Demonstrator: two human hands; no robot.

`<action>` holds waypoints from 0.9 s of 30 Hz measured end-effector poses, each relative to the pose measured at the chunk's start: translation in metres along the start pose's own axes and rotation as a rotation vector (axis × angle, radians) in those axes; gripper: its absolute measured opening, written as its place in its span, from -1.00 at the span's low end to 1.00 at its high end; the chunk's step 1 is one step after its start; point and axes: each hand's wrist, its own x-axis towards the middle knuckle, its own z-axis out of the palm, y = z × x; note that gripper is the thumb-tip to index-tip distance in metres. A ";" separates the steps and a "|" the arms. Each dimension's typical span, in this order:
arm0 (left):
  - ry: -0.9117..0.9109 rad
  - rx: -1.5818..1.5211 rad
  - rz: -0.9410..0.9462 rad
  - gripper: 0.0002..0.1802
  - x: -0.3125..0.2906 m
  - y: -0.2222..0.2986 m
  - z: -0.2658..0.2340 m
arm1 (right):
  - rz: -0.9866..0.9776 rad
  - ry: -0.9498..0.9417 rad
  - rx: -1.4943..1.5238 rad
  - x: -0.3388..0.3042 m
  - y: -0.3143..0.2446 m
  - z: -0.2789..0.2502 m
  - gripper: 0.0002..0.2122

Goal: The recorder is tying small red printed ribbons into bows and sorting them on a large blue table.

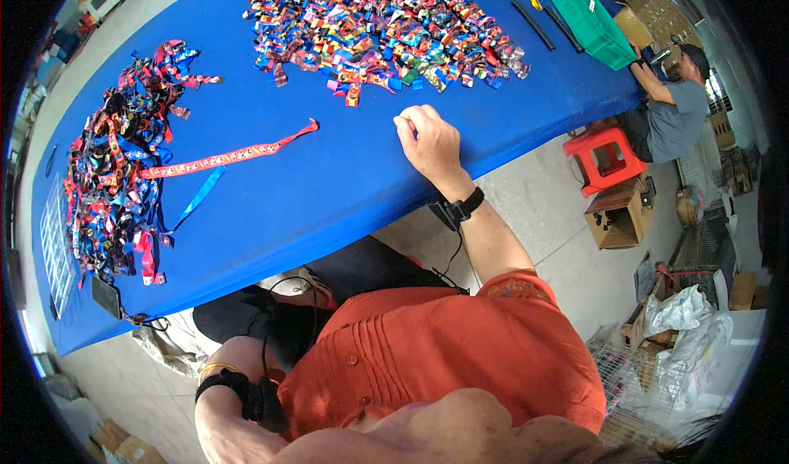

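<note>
My right hand (431, 139) rests on the blue table cover, back up, with its fingers curled in and nothing showing out of them. Ahead of it spreads a broad heap of small bundled, many-coloured printed ribbon straps (362, 28). To its left a red patterned strap (238, 158) lies stretched out, apart from the hand. That strap runs from a tangled pile of straps (119, 160), where a short blue strap (200, 197) also sticks out. My left hand (244, 355) is low by my lap, off the table; its fingers are hidden.
A green crate (590, 22), dark rods (534, 26) and a yellow cutter (534, 0) are at the table's far right. Beside them a person (674, 115) sits near a red stool (606, 158). A white wire rack (56, 242) and a dark flat device (106, 298) lie left.
</note>
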 end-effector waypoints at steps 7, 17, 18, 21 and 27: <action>-0.043 -0.011 -0.001 -0.86 0.016 -0.007 0.004 | 0.001 0.001 0.019 0.001 -0.003 0.005 -0.88; -0.138 -0.052 0.023 -0.86 0.053 -0.034 -0.002 | 0.008 -0.006 0.016 0.002 -0.004 0.001 -0.88; -0.147 -0.053 0.026 -0.86 0.054 -0.034 -0.002 | 0.006 -0.006 0.017 0.002 -0.004 0.001 -0.88; -0.173 -0.054 0.033 -0.86 0.045 -0.026 -0.005 | 0.012 -0.010 0.016 0.002 -0.004 0.001 -0.88; -0.223 -0.030 0.065 -0.86 0.042 -0.019 0.002 | -0.020 0.050 0.012 0.000 0.000 0.004 -0.92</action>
